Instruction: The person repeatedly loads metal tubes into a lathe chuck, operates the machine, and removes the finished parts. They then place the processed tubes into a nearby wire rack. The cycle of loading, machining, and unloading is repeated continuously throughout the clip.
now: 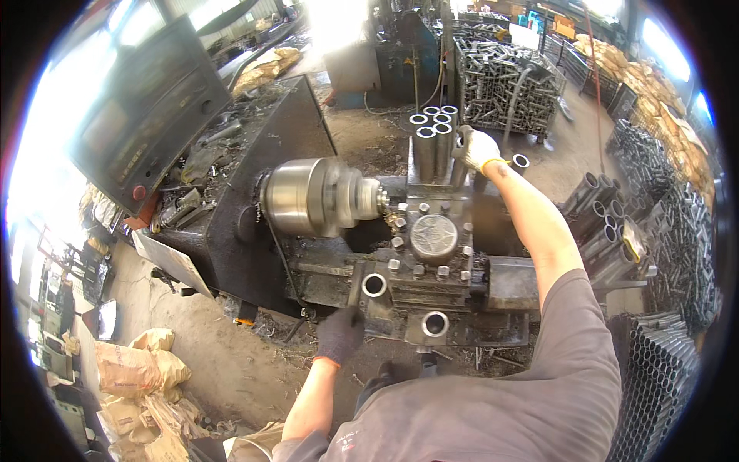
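Observation:
My right hand, in a white glove, is closed round the upper part of a metal tube. It is at the right side of a bunch of upright metal tubes on the lathe. My left hand, in a dark glove, is closed at the lower end of a dark bar; its fingers are partly hidden. Close by, a short tube stands on end on the carriage. A chuck left of the square tool post looks blurred, as if spinning.
More tubes lean together at the right, beside heaped metal parts. Stacked tubes fill the lower right. A full wire crate stands behind. Sacks lie on the floor at left; a panel with a red button rises above.

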A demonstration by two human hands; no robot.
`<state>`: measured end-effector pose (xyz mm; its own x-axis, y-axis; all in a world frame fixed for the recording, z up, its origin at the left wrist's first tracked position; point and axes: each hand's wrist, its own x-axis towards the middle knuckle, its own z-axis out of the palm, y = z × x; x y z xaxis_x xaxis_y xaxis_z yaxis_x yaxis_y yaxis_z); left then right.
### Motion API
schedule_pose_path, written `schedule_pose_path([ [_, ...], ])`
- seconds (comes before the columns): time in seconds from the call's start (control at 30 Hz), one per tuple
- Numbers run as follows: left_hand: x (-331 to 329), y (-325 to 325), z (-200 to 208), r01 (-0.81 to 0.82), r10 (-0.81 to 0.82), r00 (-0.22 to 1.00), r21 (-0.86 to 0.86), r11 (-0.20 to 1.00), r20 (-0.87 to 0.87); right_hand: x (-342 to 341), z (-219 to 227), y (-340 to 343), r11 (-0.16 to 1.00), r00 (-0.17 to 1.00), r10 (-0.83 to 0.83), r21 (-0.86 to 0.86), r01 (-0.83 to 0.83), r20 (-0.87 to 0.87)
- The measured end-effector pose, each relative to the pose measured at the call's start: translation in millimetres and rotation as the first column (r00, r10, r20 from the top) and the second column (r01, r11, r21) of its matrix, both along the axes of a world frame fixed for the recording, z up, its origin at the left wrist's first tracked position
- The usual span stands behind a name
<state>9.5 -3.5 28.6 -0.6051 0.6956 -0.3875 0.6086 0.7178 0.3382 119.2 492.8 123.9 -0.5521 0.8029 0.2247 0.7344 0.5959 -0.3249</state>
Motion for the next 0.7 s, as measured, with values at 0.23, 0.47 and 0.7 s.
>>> schedule_pose_path([
  [0.23,-55.1,-20.3,-27.7,0.17,0.021,0.957,0.618,0.767,-0.29,1.8,28.1,-40.6,0.989,0.985,-0.112,0.113,0.098,0.13],
  [0.47,-154.5,-163.0,-125.9,-0.856,0.318,0.417,0.486,-0.179,0.851,-64.2,49.9,-164.8,0.771,0.764,0.592,-0.455,-0.446,0.254],
  [0.7,-223.0,-219.2,-176.8,-0.337,0.814,0.58,0.921,0.196,0.039,-106.2,-10.8,-116.7,0.016,0.138,0.957,-0.426,-0.905,-0.256],
])
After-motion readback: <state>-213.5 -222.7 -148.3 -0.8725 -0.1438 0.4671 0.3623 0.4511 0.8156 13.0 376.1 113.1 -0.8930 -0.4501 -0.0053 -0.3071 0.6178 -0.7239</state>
